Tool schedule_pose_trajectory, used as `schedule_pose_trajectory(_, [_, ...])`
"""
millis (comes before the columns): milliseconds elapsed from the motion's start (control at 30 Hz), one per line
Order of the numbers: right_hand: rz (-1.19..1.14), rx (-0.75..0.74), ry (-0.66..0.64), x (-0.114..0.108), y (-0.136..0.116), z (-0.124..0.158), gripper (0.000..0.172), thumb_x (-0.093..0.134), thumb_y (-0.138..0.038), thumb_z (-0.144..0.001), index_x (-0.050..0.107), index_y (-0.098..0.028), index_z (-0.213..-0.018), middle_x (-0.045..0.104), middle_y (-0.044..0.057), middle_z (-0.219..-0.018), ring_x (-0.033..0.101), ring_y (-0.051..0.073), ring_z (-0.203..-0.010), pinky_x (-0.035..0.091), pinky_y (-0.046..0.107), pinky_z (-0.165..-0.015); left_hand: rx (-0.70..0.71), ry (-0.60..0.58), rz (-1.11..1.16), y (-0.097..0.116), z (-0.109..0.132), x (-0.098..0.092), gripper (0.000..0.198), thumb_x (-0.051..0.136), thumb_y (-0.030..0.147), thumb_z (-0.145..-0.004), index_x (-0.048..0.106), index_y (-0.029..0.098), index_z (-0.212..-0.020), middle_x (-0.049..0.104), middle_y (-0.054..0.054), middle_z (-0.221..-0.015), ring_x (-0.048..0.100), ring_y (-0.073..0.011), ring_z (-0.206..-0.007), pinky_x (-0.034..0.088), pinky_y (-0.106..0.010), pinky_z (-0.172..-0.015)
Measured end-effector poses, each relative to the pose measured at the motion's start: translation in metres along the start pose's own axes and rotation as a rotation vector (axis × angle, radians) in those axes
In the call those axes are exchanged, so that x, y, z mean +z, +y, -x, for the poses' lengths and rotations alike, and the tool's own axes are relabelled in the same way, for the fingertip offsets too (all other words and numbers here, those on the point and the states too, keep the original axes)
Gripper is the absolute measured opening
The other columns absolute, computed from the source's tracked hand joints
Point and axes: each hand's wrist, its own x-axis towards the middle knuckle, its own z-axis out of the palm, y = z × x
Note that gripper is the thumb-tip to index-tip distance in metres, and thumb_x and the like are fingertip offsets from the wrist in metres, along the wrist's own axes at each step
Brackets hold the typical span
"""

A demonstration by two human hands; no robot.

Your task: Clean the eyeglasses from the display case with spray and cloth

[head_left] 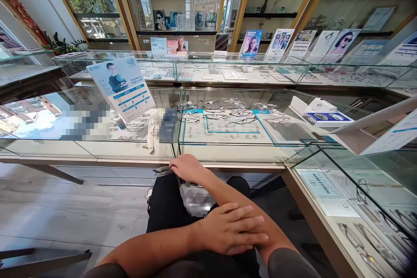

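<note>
My right hand (186,167) is closed on a pair of eyeglasses (162,171), pinched at one side, just in front of the display counter's near edge and above my knee. Its fingertips are partly turned from view. My left hand (233,229) lies flat across my right forearm (239,197) with its fingers slightly apart, and holds nothing. Behind the right hand, under the glass counter top (224,141), rows of eyeglass frames (224,115) rest on white and blue trays. A beige cloth (152,134) appears left of them.
A tilted sign (122,89) stands on the counter at left, with a small bottle (119,120) at its foot. An open white box (321,113) and a large folded card (378,128) sit at right. Another glass case (352,221) flanks me on the right.
</note>
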Motion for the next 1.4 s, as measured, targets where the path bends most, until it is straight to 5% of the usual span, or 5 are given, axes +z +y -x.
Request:
schedule_pose_trajectory(133, [-0.393,0.052,0.254,-0.023,0.030,0.041,0.023,0.061,-0.024,-0.102,0.083,-0.022,-0.111,0.084,0.003,-0.084,0.076,0.019,-0.079,0.049,0.028,-0.077,-0.059,0.040,0.109,-0.013,0.047,0.012,0.033,0.058,0.039,-0.102,0.077,0.032,-0.128,0.069,0.000,-0.153,0.055,-0.0250,-0.147,0.039,-0.040,-0.116])
schedule_pose_trajectory(300, [-0.659,0.082,0.543,-0.028,0.055,0.087,0.023,0.063,-0.030,-0.101,0.084,-0.022,-0.107,0.086,0.004,-0.095,0.072,0.015,-0.069,0.049,0.026,-0.066,-1.049,0.333,0.556,-0.069,0.066,-0.016,0.034,0.050,0.035,-0.105,0.074,0.020,-0.086,0.076,-0.008,-0.086,0.068,-0.0199,-0.082,0.049,-0.034,-0.078])
schedule_pose_trajectory(433, [-0.597,0.054,0.687,-0.020,0.051,0.103,0.026,0.062,-0.032,-0.103,0.085,-0.025,-0.113,0.087,0.006,-0.109,0.078,0.019,-0.082,0.052,0.028,-0.067,-1.393,0.511,1.078,-0.111,0.046,-0.058,0.041,0.068,0.058,-0.093,0.076,0.018,-0.092,0.070,-0.005,-0.082,0.058,-0.0163,-0.071,0.045,-0.029,-0.069])
schedule_pose_trajectory(1000, [-0.729,0.063,0.833,0.016,0.040,0.107,0.031,0.052,-0.037,-0.111,0.069,-0.026,-0.134,0.078,0.007,-0.105,0.071,0.020,-0.086,0.053,0.032,-0.073,-1.416,0.432,1.439,-0.127,0.026,-0.078,0.051,0.092,0.060,-0.072,0.072,0.014,-0.081,0.064,-0.001,-0.070,0.051,-0.0089,-0.059,0.039,-0.024,-0.060])
schedule_pose_trajectory(1400, [-1.088,0.240,0.694,0.027,0.056,0.089,0.062,0.042,-0.075,-0.105,0.042,-0.026,-0.067,0.035,-0.004,-0.061,0.031,0.014,-0.057,0.025,0.033,-0.058,-1.356,0.409,1.223,-0.134,0.018,-0.084,0.054,0.087,0.067,-0.077,0.076,0.015,-0.084,0.068,-0.003,-0.071,0.054,-0.0108,-0.061,0.045,-0.026,-0.062])
